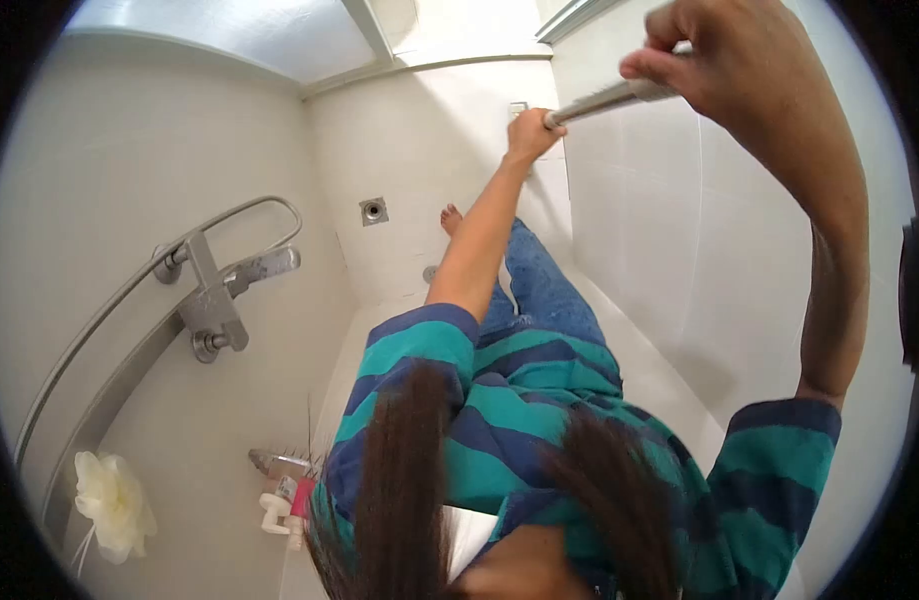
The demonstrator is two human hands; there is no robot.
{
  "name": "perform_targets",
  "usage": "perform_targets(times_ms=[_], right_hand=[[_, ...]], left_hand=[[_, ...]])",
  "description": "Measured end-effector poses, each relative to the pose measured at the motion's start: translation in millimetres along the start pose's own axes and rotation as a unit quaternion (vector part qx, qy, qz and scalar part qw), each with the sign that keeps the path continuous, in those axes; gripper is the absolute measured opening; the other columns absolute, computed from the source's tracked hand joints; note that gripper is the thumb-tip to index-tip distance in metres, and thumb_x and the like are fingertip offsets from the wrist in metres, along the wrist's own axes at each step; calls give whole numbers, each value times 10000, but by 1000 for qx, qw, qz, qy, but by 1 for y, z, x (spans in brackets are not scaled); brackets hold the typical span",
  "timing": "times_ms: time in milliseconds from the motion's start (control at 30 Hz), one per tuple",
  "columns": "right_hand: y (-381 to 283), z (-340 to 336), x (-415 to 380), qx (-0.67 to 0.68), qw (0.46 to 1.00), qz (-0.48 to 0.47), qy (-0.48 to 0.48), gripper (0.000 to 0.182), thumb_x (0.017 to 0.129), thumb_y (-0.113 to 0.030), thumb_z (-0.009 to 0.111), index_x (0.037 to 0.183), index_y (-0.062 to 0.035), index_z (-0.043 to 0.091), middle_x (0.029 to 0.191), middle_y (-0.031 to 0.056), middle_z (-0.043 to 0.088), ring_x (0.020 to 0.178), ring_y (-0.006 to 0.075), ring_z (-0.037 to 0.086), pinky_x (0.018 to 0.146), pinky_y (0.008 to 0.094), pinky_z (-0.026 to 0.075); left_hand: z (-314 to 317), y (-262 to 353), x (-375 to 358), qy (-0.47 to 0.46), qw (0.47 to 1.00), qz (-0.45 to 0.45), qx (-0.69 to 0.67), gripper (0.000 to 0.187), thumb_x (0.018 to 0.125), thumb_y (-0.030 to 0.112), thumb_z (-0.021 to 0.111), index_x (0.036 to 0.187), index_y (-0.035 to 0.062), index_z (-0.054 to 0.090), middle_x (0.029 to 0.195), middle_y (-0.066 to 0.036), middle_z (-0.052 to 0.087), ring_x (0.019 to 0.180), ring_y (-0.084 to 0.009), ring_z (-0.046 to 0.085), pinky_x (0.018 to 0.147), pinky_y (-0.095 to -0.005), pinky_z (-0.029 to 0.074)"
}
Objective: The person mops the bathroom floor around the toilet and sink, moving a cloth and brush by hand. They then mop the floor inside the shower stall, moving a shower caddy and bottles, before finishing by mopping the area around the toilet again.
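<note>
Gripping a metal pole [607, 102] beyond and right of the floor drain [374, 210], had the left hand [529, 133] wrapped round it and the right hand [727, 65] clenched farther along — apparently at a steadying or guiding step. Could not make out the ends past the hands. For any further move, needed a firm double hold and room beside the tiled wall [649, 210], right of the floor drain and likely in the way. Saw a bare foot [449, 218] just right of the floor drain; left of it and nearer the body, a shower mixer [211, 305] — then a bath puff [116, 505].
</note>
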State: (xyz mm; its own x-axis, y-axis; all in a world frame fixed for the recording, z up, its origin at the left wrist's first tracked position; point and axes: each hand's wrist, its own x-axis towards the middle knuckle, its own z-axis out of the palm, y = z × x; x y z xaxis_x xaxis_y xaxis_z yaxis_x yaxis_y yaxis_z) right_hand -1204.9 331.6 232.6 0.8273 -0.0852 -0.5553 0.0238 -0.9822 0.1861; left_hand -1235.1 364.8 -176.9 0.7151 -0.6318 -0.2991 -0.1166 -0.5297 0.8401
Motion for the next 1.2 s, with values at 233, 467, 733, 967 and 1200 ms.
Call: perform_targets(times_ms=[233,467,733,967,1200], right_hand=[[-99,-49,-29,-51,988,-136,-58,222,777,-164,564,586,-53,568,459,54,499,372,117,458,350,248,369],[-123,-34,-46,64,926,-353,115,132,677,-52,564,551,-12,560,519,133,569,442,168,563,400,281,454],[-152,-28,-58,70,887,-404,214,84,648,-49,593,578,-4,600,547,130,578,517,201,597,459,291,483],[-130,-1,-52,108,867,-386,294,92,657,-57,590,576,-14,592,564,122,573,569,207,603,489,306,481],[-10,0,-66,181,927,-313,98,236,806,-185,537,616,-46,556,539,67,523,477,149,496,436,270,431]], left_hand=[[-78,-55,-105,227,972,41,-45,196,643,288,687,675,115,602,637,-86,590,626,-291,571,565,-377,453],[-128,-92,-164,213,972,-91,49,194,642,271,688,667,105,589,652,-103,593,654,-306,580,573,-396,450],[-143,-119,-200,333,940,-47,-49,247,698,264,612,818,49,640,802,-208,613,823,-386,574,682,-409,457],[-146,-137,-199,192,963,-141,129,209,664,274,648,671,65,651,658,-168,612,672,-308,610,623,-379,479],[-95,-66,-154,281,948,-117,93,187,590,91,703,764,73,634,766,-109,623,690,-296,600,616,-369,474]])
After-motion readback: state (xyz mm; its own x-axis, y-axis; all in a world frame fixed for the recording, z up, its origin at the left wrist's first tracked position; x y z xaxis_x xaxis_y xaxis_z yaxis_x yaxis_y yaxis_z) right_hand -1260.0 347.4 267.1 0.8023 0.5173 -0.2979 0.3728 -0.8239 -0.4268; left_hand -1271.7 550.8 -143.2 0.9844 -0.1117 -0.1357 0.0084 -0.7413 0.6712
